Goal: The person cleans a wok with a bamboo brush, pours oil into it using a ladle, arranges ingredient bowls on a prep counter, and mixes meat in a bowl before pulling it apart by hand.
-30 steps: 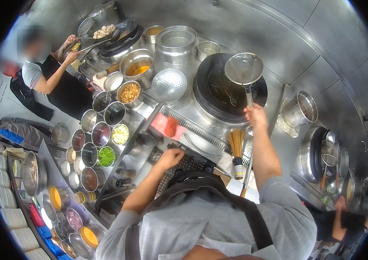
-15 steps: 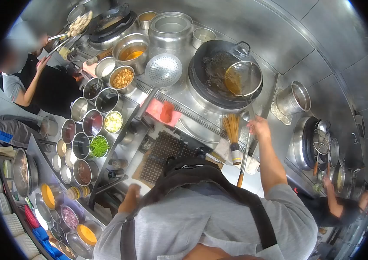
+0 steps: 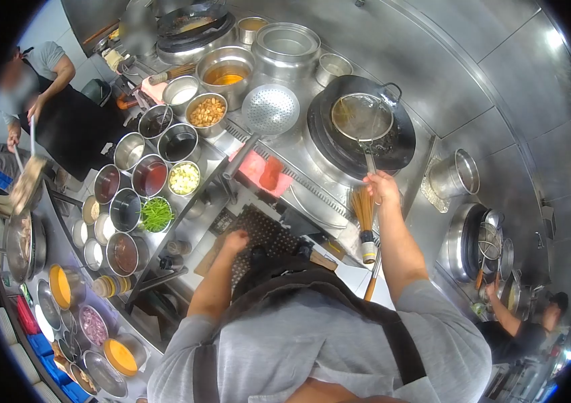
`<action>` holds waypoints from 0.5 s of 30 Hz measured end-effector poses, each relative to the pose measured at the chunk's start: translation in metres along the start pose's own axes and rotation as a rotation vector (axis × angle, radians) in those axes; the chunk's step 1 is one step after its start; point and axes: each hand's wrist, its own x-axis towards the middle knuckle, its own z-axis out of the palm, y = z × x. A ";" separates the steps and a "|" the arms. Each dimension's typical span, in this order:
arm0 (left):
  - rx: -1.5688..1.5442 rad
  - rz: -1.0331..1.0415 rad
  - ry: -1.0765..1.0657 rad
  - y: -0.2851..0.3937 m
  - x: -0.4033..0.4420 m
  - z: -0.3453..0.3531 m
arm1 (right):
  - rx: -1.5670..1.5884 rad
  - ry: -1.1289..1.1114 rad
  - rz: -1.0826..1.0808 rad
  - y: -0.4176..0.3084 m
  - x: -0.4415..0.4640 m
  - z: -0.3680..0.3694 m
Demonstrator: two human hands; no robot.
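Note:
My right hand (image 3: 383,188) is closed around the handle of a round wire-mesh strainer (image 3: 362,119). The strainer lies over the black wok (image 3: 396,144), and dark liquid shows in and around its mesh. Close below that hand, a bamboo wok brush (image 3: 363,218) rests on the stove edge. A ladle with a wooden handle (image 3: 371,285) lies beside the brush. My left hand (image 3: 235,242) hangs in front of my apron above the dark floor mat, its fingers curled, with nothing visible in them.
A perforated skimmer (image 3: 271,109) rests left of the wok. Several metal pots stand left, including chopped greens (image 3: 157,214) and browned cubes (image 3: 207,112). A co-worker (image 3: 64,114) tips food over a pan (image 3: 20,248). Another person (image 3: 517,329) works at right beside a second wok (image 3: 467,242).
My right hand and the strainer have shifted left across the wok, and the strainer now sits flatter. My left hand has come forward. The co-worker at left has swung the food toward the pan.

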 end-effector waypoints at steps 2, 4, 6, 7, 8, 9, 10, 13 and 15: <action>-0.036 -0.213 -0.164 -0.021 -0.018 0.006 | -0.023 0.010 -0.010 -0.009 0.007 0.002; 0.753 0.230 -0.337 -0.125 -0.012 0.051 | -0.056 -0.005 -0.036 -0.008 0.017 -0.007; 0.293 -0.273 -0.297 -0.165 -0.058 0.056 | -0.039 0.007 -0.061 -0.021 0.014 -0.012; 0.299 -0.415 -0.307 -0.176 -0.078 0.052 | -0.027 0.004 -0.090 -0.025 0.015 -0.022; 0.301 -0.554 -0.310 -0.186 -0.097 0.048 | -0.024 0.021 -0.110 -0.029 0.014 -0.032; 0.385 -0.460 -0.504 -0.226 -0.106 0.050 | -0.032 0.029 -0.129 -0.036 0.013 -0.045; 0.464 -0.362 -0.696 -0.253 -0.114 0.052 | -0.034 0.054 -0.155 -0.045 0.007 -0.055; -0.188 -0.777 -0.232 -0.251 -0.172 0.052 | -0.129 0.224 -0.274 -0.063 -0.003 -0.099; -0.189 -0.776 -0.007 -0.241 -0.193 0.064 | -0.158 0.277 -0.334 -0.070 -0.004 -0.130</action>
